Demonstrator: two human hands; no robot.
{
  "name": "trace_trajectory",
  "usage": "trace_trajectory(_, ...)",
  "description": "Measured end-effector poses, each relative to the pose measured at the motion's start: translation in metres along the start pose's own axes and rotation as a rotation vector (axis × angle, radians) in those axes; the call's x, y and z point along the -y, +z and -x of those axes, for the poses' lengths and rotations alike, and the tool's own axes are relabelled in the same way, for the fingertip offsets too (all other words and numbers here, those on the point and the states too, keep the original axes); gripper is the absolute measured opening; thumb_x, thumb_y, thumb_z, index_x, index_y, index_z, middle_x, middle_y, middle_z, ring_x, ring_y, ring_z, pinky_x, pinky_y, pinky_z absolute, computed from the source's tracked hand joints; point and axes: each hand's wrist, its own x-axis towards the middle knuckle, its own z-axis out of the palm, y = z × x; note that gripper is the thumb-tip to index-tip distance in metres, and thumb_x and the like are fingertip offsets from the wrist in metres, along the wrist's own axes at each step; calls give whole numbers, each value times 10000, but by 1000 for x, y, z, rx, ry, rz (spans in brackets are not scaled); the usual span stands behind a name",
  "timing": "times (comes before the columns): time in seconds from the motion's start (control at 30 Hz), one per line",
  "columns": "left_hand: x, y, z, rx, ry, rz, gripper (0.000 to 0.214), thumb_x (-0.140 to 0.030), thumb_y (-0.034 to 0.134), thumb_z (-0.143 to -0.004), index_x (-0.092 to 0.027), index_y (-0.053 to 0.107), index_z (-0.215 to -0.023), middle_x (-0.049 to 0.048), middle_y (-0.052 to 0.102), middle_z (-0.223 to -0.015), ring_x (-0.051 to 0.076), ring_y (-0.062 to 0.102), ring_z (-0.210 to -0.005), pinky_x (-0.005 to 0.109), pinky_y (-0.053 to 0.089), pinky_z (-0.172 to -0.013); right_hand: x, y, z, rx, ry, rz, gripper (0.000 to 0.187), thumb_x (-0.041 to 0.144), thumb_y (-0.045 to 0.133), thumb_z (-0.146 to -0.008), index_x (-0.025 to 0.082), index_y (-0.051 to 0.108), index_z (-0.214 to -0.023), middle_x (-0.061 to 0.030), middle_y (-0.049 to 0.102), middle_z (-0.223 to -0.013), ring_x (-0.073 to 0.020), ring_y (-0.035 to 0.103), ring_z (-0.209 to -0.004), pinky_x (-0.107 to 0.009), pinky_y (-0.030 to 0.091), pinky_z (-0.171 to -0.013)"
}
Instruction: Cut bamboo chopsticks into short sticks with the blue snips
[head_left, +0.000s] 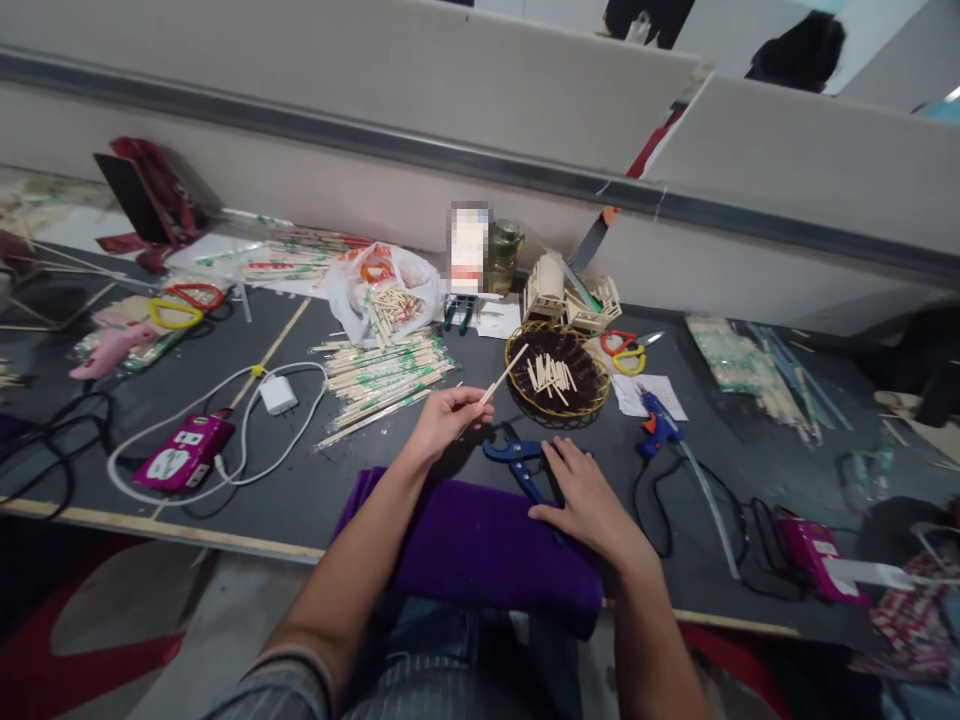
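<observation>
Left hand (448,415) is pinched shut on a thin wooden stick (504,376), thumb and fingertips clamped on its lower end, the stick angling up and right so its far tip sits over the near rim of the wicker basket (519,343). Right hand (583,497) lies flat and released, fingers spread, palm down on the blue cutters (517,455) (handles run under the fingers, the jaw end pokes out to the left), gripping nothing. Both forearms come in from the bottom edge, left one bent inward with a striped sleeve at the elbow, right one straighter. A purple cloth (480,545) lies over the desk's near edge between the arms, just beneath the right hand's wrist. Cut stick pieces (551,374) lie inside the basket. Left of the left hand sits a pile of wrapped chopsticks (382,375) on the dark desk (300,480). Blue glue gun (658,428) lies right of the basket, well apart from either hand. The cutters' handles are mostly hidden under the right hand; the label on the bottle behind the basket is blurred out; right edge clutter is hard to make out.
</observation>
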Motion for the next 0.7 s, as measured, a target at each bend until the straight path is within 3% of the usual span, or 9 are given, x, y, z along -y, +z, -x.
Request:
trace_trajectory(0.17,-1,2,0,11,16,-14,362,-367,814,-578,-129,718,-834,43,691,-712,165,678,-657,216,473,-547,2,7,-12,-64,-31,88,831,456,645,-755,110,358,-1454,-228,437,-1430,-370,387,-1333,-571,312,-1079)
trace_trajectory(0.3,0,-1,-1,23,2,26,366,-369,820,-577,-129,715,-833,36,681,-688,149,666,-632,215,479,-553,9,-1,-17,-78,-55,126,758,425,646,-740,90,453,-1392,-204,573,-1233,-359,512,-1150,-541,373,-1032)
trace_trajectory(0.43,1,-4,-3,52,-16,76,387,-372,834,-564,-123,712,-834,28,671,-652,129,649,-601,214,486,-564,10,-12,-8,-116,-44,123,687,351,638,-726,78,510,-1343,-189,603,-1123,-344,553,-1054,-498,426,-985)
trace_trajectory(0.53,-1,-8,-4,47,-26,114,410,-375,842,-556,-116,704,-843,23,658,-613,119,629,-566,216,487,-556,4,-19,3,-177,35,-63,644,318,601,-735,121,508,-1342,-159,606,-1122,-310,585,-1029,-450,489,-911)
trace_trajectory(0.7,-3,-14,-5,57,-53,175,449,-385,851,-556,-103,693,-867,22,650,-594,106,610,-532,215,491,-542,6,-12,3,-326,55,-659,583,330,555,-787,195,471,-1348,-98,604,-1180,-213,606,-1051,-351,503,-911)
